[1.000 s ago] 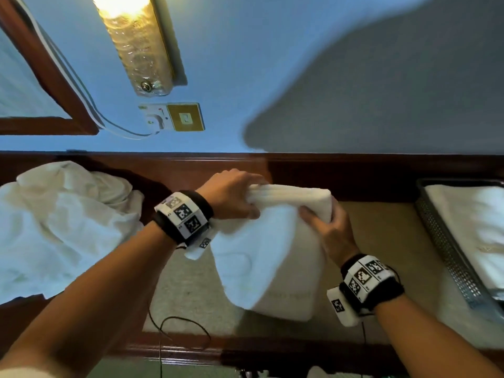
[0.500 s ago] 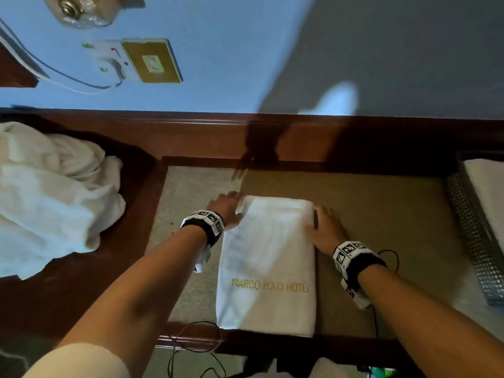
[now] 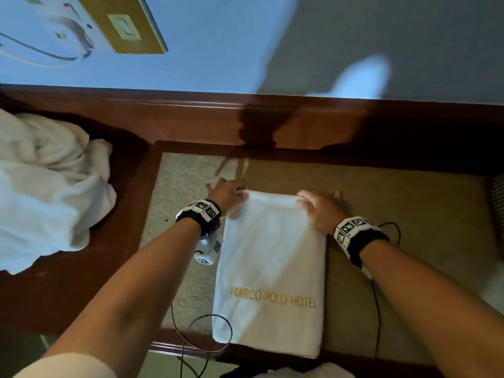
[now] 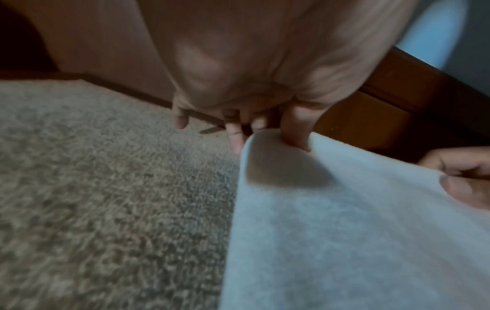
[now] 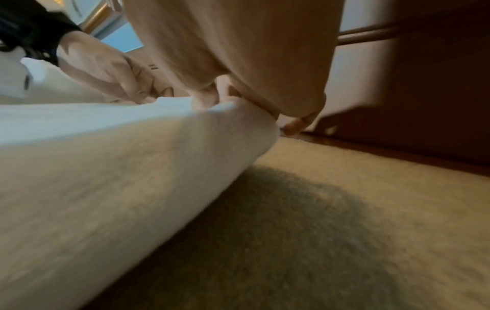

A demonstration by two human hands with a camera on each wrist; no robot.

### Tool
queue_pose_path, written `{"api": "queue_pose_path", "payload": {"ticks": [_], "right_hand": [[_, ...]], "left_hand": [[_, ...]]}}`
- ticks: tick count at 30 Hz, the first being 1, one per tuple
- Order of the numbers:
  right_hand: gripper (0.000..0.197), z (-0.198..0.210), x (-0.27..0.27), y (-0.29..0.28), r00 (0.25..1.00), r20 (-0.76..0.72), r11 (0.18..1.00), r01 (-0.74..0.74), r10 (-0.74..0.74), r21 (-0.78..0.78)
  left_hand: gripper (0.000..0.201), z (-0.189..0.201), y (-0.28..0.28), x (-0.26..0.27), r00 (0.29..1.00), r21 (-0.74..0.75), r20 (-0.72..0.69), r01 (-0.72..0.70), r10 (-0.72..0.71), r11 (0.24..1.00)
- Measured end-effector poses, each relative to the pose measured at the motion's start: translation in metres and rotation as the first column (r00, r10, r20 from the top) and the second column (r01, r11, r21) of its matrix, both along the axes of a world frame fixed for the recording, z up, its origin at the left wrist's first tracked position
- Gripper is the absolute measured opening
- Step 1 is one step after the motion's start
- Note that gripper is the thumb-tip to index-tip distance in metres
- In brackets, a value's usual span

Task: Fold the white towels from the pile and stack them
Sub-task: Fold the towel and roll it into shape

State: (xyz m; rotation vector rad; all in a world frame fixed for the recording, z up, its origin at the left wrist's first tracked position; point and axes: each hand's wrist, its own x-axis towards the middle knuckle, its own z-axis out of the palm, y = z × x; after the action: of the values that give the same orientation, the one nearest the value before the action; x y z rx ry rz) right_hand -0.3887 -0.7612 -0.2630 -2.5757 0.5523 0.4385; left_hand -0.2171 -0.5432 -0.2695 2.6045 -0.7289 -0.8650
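While the folded white towel (image 3: pixel 270 271) lies flat on the beige mat of the counter (image 3: pixel 409 214), both hands sit at its far edge. At the towel's far left corner the left hand (image 3: pixel 227 193) pinches the cloth, fingers curled over the edge. At the towel's far right corner the right hand (image 3: pixel 321 210) grips it, thumb on top. Left of the towel lies the unfolded pile (image 3: pixel 46 186).

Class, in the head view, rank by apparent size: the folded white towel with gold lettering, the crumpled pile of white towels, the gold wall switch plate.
1. Crumpled pile of white towels, though cut off by the frame edge.
2. Folded white towel with gold lettering.
3. Gold wall switch plate.
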Motion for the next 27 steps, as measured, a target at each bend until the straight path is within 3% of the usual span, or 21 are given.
{"api": "queue_pose_path", "payload": {"ticks": [2, 4, 6, 8, 11, 13, 17, 20, 22, 25, 27], "right_hand": [[0.029, -0.002, 0.003, 0.011, 0.997, -0.027, 0.996, 0.074, -0.076, -0.043], [0.025, -0.003, 0.005, 0.027, 0.987, 0.025, 0.974, 0.161, -0.159, -0.158], [0.046, -0.001, -0.001, 0.048, 0.976, 0.118, 0.951, 0.205, -0.182, -0.230], [0.072, 0.000, -0.017, 0.074, 0.981, 0.158, 0.965, 0.147, -0.114, -0.216], [0.065, -0.017, -0.058, 0.106, 0.983, 0.162, 0.980, -0.058, 0.089, -0.189], [0.064, -0.030, -0.085, 0.108, 0.985, 0.105, 0.971, -0.111, 0.136, -0.212], [0.064, -0.038, -0.120, 0.095, 0.998, 0.040, 0.977, 0.062, -0.055, -0.203], [0.066, -0.030, -0.128, 0.110, 0.981, 0.048, 0.951, 0.196, -0.190, -0.238], [0.066, -0.026, -0.129, 0.136, 0.982, 0.113, 0.957, 0.171, -0.148, -0.233], [0.063, -0.032, -0.143, 0.172, 0.988, 0.153, 0.973, 0.012, 0.024, -0.230], [0.062, -0.037, -0.156, 0.177, 0.992, 0.121, 0.973, 0.062, -0.036, -0.220]], "left_hand": [[0.022, -0.001, -0.007, -0.002, 1.000, 0.103, -0.007, 0.017, -0.016, 0.994], [0.030, 0.004, -0.015, -0.011, 0.989, 0.157, 0.136, 0.045, -0.067, 0.987], [0.047, 0.012, -0.018, -0.029, 0.951, 0.128, 0.300, 0.040, -0.077, 0.991], [0.056, 0.013, -0.011, -0.059, 0.913, 0.085, 0.384, 0.112, -0.136, 0.990], [0.066, -0.011, 0.024, -0.113, 0.838, 0.081, 0.313, 0.445, -0.447, 0.892], [0.071, -0.033, 0.059, -0.128, 0.779, 0.126, 0.303, 0.539, -0.550, 0.833], [0.067, -0.040, 0.109, -0.124, 0.925, 0.113, 0.245, 0.272, -0.292, 0.956], [0.067, -0.030, 0.114, -0.139, 0.969, 0.112, 0.234, 0.056, -0.081, 0.992], [0.066, -0.023, 0.106, -0.163, 0.958, 0.034, 0.272, 0.086, -0.092, 0.996], [0.067, -0.032, 0.105, -0.205, 0.887, 0.000, 0.336, 0.336, -0.317, 0.942], [0.067, -0.039, 0.116, -0.217, 0.883, 0.021, 0.332, 0.344, -0.331, 0.939]]}}
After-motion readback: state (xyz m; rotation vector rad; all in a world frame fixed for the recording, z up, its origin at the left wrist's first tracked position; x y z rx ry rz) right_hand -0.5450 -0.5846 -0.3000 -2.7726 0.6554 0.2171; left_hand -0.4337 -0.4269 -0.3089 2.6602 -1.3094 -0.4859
